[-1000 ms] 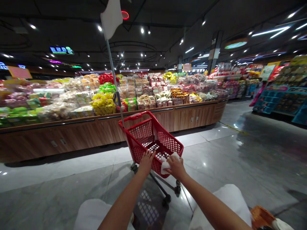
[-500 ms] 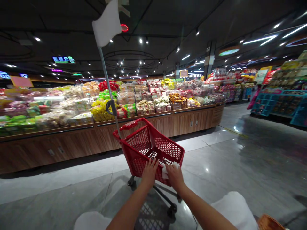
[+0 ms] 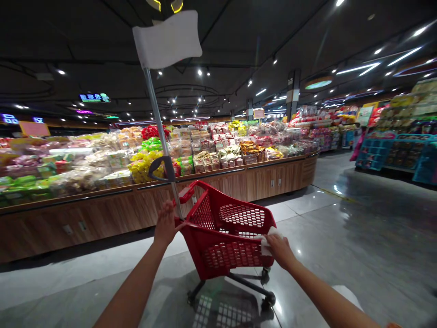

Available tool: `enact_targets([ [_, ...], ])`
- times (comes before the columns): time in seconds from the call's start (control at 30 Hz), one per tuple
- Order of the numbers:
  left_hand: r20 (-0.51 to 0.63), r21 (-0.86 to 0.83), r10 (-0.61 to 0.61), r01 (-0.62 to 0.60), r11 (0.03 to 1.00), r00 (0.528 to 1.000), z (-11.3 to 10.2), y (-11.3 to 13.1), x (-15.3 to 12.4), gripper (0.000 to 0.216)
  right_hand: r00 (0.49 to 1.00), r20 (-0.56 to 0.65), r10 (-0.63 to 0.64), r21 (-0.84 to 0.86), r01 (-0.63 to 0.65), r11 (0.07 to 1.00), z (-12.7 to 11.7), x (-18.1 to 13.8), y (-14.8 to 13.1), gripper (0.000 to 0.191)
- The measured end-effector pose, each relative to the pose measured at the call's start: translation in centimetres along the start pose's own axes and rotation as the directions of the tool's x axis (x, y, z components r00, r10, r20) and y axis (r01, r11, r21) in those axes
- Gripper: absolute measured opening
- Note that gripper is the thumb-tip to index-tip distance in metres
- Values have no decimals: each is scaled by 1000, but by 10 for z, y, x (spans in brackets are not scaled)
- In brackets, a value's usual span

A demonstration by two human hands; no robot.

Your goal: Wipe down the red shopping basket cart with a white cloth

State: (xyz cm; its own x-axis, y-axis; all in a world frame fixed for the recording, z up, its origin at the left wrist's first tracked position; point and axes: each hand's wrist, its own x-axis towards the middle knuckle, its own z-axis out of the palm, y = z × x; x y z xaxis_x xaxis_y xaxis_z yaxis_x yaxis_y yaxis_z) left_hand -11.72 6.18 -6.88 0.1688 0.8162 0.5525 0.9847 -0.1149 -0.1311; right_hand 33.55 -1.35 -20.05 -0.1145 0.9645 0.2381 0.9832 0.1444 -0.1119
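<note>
A red plastic shopping cart (image 3: 235,253) with lattice walls stands in front of me on black casters. At its rear left corner is my left hand (image 3: 165,225), fingers stretched upward and thumb spread against the corner by the red handle (image 3: 186,194). My right hand (image 3: 279,247) grips a crumpled white cloth (image 3: 266,243) on the rim at the cart's front end. It may be a wipe; the material is unclear. From the handle corner rises a grey pole (image 3: 156,109) carrying a dark grip (image 3: 163,168) and a white flag (image 3: 167,40).
Behind the cart runs a long wooden display counter (image 3: 221,180) heaped with packaged food. Blue racks (image 3: 392,150) stand at the right, beside a shiny tiled floor (image 3: 341,218). A column (image 3: 292,93) rises farther back.
My left hand has left the near side rim for the handle corner. My right hand, with the cloth, has shifted right. The cart has turned slightly and sits lower in view.
</note>
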Motion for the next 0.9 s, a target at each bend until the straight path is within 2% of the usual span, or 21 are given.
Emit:
enact_targets([
  [0.07,76,-16,31,-29,999,997,4,5,2,70,1000,-13,-1,-10,1,1000,-3,1,-8,43],
  [0.13,149,-34,86,-82,996,985,5,13,0,57,999,-25,-29,1,29,1000,-4,7,-31,44],
  [0.2,179,-44,92,-85,995,980,3,20,-3,50,997,-34,-70,35,71,997,-5,18,-69,44],
  [0.4,202,-36,58,-52,998,978,-16,36,-15,50,981,-101,-166,190,183,965,-15,61,-209,42],
  [0.5,181,-28,60,-56,998,982,-24,41,-22,49,971,-152,-183,222,214,951,-23,71,-244,40],
  [0.57,173,-29,63,-59,998,983,-27,43,-25,47,967,-158,-201,218,232,948,-24,71,-241,36],
  [0.63,162,-31,64,-60,998,985,-27,44,-27,44,964,-144,-221,195,247,949,-22,65,-219,33],
  [0.77,109,-48,56,-51,998,992,-24,45,-29,39,969,-103,-223,91,232,968,-9,36,-130,36],
  [0.83,83,-65,39,-34,997,996,-22,48,-31,38,977,-112,-180,43,186,982,-3,18,-83,36],
  [0.9,62,-76,24,-19,997,998,-21,54,-34,39,985,-120,-124,9,126,992,-2,6,-51,34],
])
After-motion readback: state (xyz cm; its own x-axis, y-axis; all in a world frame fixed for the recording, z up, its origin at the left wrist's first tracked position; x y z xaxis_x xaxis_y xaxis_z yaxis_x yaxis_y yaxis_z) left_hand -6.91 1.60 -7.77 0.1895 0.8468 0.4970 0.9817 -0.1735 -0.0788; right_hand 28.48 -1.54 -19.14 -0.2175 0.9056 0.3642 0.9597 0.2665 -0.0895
